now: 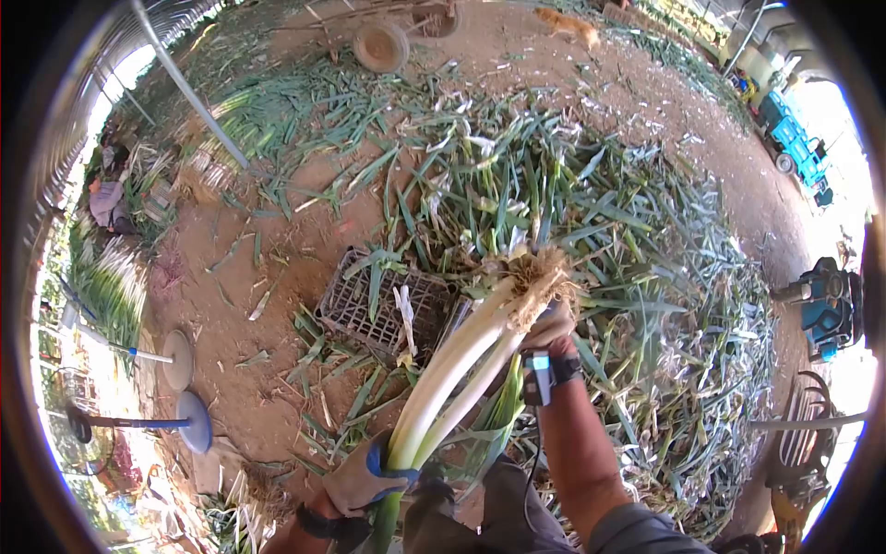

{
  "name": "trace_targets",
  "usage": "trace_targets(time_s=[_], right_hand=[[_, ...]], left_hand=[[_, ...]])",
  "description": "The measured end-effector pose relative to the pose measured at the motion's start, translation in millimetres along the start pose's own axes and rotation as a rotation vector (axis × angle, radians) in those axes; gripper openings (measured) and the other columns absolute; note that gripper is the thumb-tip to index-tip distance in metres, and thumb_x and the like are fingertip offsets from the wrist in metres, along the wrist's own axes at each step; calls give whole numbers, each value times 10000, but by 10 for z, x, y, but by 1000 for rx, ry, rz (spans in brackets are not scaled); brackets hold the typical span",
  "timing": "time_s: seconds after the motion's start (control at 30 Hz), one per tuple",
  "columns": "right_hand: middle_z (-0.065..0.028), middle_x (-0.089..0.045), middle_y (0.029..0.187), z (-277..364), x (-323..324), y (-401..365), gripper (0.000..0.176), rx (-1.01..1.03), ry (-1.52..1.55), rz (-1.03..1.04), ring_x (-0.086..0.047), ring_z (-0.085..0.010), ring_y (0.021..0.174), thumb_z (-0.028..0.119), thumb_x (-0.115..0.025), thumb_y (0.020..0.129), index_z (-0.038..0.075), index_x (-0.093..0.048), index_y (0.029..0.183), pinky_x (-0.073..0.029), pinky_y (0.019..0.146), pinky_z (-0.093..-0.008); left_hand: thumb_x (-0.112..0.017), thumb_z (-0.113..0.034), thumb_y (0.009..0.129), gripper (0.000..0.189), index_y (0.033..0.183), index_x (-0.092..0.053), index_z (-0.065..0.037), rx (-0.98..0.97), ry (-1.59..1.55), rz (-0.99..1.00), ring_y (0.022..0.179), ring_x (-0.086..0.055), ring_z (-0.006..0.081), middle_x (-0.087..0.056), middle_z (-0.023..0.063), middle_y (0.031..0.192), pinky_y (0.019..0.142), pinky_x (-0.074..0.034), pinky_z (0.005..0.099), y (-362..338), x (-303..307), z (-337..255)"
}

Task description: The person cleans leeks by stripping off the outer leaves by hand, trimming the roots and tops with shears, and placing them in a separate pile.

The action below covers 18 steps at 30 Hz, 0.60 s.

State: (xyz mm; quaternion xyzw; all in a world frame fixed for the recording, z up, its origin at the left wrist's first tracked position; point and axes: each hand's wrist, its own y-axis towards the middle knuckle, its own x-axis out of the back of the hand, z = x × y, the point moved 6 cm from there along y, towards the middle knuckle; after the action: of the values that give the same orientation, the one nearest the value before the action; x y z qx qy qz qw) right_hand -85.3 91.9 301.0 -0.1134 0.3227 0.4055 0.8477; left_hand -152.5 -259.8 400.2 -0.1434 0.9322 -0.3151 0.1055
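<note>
Two long leeks [452, 369] with white stalks and brown, soil-covered roots [543, 282] slant across the middle of the view, roots up and to the right. Gloved, my left hand [362, 475] is wrapped round the stalks low down, where they turn green. My right hand [551, 328], also gloved, is closed just beneath the roots; the stalks and roots partly hide its fingers, and what it grips cannot be made out. A device is strapped at the right wrist. Behind the leeks lies a dark plastic crate [388, 305] with leaf scraps on it.
A big heap of cut green leaves [664, 323] spreads ahead and to the right. At the left are bundled leeks [115, 286], two round discs on poles [194, 422] and a crouching person [109, 205]. Farther off stand a wheelbarrow [380, 46], a dog [568, 25] and blue machinery [794, 138].
</note>
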Motion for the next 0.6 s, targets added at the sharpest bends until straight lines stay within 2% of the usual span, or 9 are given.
trace_targets(time_s=[0.1, 0.17, 0.2, 0.27, 0.33, 0.4, 0.47, 0.5, 0.6], right_hand=[[-98, -636, 1138, 566, -11, 227, 487, -12, -8, -115, -617, -272, 987, 495, -524, 964, 91, -569, 1232, -526, 904, -420], [-87, -651, 1073, 1315, 375, 499, 511, 195, -184, -153, -630, -265, 899, 552, -579, 918, 97, -608, 1148, -538, 854, -429], [-84, -663, 1053, 1780, 815, 703, 482, 219, -335, -286, -642, -250, 903, 510, -572, 931, 89, -607, 1163, -546, 846, -419], [-79, -686, 1011, 2935, 1657, 851, 426, 349, -1058, -310, -665, -221, 912, 425, -557, 958, 73, -605, 1192, -561, 829, -399], [-74, -708, 969, 3559, 2155, 861, 375, 670, -2004, -39, -688, -192, 920, 341, -542, 984, 56, -603, 1221, -576, 813, -378], [-61, -688, 980, 3432, 2043, 355, 450, 87, -930, -125, -640, -187, 976, 421, -478, 1014, 87, -567, 1303, -475, 956, -401], [-61, -666, 988, 2723, 1933, -136, 519, 159, -743, -333, -606, -176, 955, 519, -457, 1012, 104, -594, 1291, -454, 941, -368], [-68, -657, 1039, 2234, 1063, -459, 463, -36, -801, -431, -617, -179, 935, 510, -518, 987, 107, -654, 1170, -476, 865, -355], [-153, -699, 1069, 924, -556, -1091, 656, -696, -833, -277, -694, -219, 911, 568, -583, 939, 13, -564, 1288, -561, 758, -320]], left_hand=[[-791, -10, 758, 710, 1385, -458, 6, -19, 60, -53, 1158, -593, 174, -629, 122, 1252, 1032, -466, 327, -337, -43, -123], [-796, -20, 758, 695, 1370, -466, 7, 46, -191, -67, 1125, -615, 184, -629, 118, 1253, 1005, -482, 325, -622, -89, -274], [-817, -69, 750, 705, 1362, -472, -1, -23, 0, -70, 1082, -645, 192, -648, 120, 1215, 965, -502, 330, -702, 89, 94], [-829, -101, 739, 724, 1363, -473, -9, -39, 202, -195, 1074, -657, 205, -658, 135, 1189, 949, -509, 343, -1014, 233, 146], [-836, -238, 725, 742, 1345, -485, -33, -97, 472, -378, 1028, -686, 296, -682, 193, 1092, 893, -526, 397, -1263, 313, 303], [-824, -272, 726, 716, 1321, -499, -44, -52, 575, -479, 995, -681, 336, -686, 203, 1059, 862, -530, 421, -1258, 204, 313], [-794, -344, 732, 669, 1277, -517, -73, -166, 677, -633, 880, -670, 407, -697, 207, 954, 757, -534, 477, -1124, 224, 439], [-794, -344, 732, 669, 1277, -517, -73, -174, 672, -626, 880, -670, 407, -697, 207, 954, 757, -534, 477, -1060, 184, 507], [-801, -332, 726, 609, 1207, -527, -79, -115, 679, -660, 837, -673, 404, -691, 199, 917, 722, -535, 498, -976, 53, 490]])
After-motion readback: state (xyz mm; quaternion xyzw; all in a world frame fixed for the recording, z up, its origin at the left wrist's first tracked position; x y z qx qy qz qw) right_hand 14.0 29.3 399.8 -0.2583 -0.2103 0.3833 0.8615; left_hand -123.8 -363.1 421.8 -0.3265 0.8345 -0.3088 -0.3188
